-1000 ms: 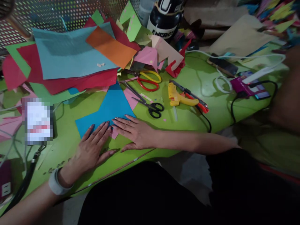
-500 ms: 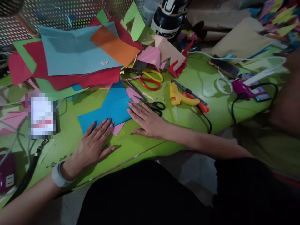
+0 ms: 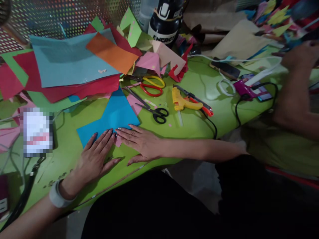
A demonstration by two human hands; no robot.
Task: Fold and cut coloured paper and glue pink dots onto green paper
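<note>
A folded blue paper lies on the green table, with a bit of pink paper showing under its near edge. My left hand lies flat, its fingertips on the paper's lower left edge. Beside it, my right hand is spread, palm down, with fingertips at the paper's near edge close to the left fingers. Black-handled scissors rest just right of the paper. Neither hand grasps anything.
Behind are coloured sheets, red-and-yellow scissors and a black bottle. To the right lie a yellow glue gun and purple adapter. A phone is at left; another person's arm is at right.
My right hand has slid left and nearer along the blue paper, from its right side to its near edge beside my left hand. The view has shifted slightly.
</note>
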